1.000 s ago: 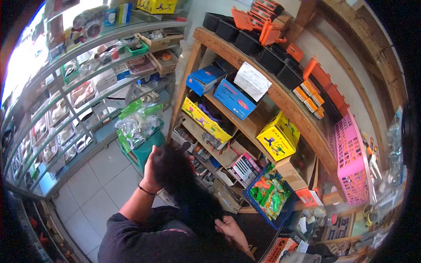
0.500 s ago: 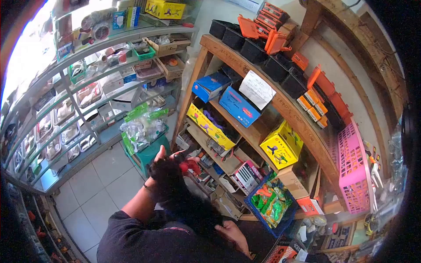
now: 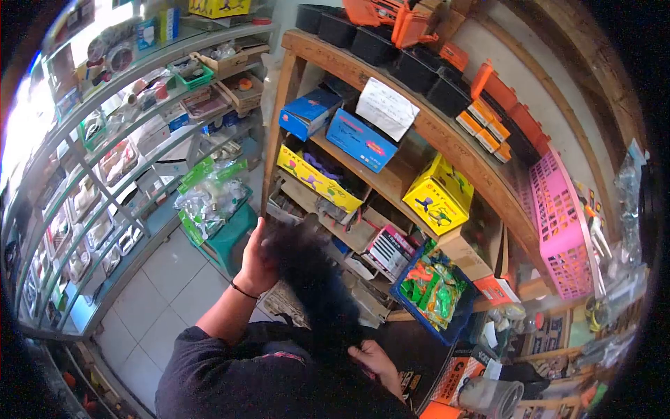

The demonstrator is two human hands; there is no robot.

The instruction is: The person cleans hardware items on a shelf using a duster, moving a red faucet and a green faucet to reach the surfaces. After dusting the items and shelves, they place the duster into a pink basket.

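Observation:
A long, black, fluffy feather duster [image 3: 317, 286] slants across the middle of the view, its tip blurred. At its lower end my right hand [image 3: 375, 363] is closed, fingers curled round it. My left hand [image 3: 257, 267], with a dark band on the wrist, lies against the upper left side of the fluff. The left thumb points upward, while the fingers are hidden behind the duster. Both hands are in front of a wooden shelf unit [image 3: 391, 80] stacked with boxes.
Yellow boxes [image 3: 440, 195] and a blue box [image 3: 361, 140] sit on the shelves. A blue basket [image 3: 457, 332] holds bagged green and orange items. On the left are a glass display case [image 3: 91, 157] and a green stool [image 3: 234, 234] bearing plastic bags. A pink basket [image 3: 558, 230] stands at the right.
The view has shifted, so the shelves appear further left and higher. My left hand sits slightly lower; its fingers and a red thing beside them, visible before, are now hidden. The duster's tip has blurred.

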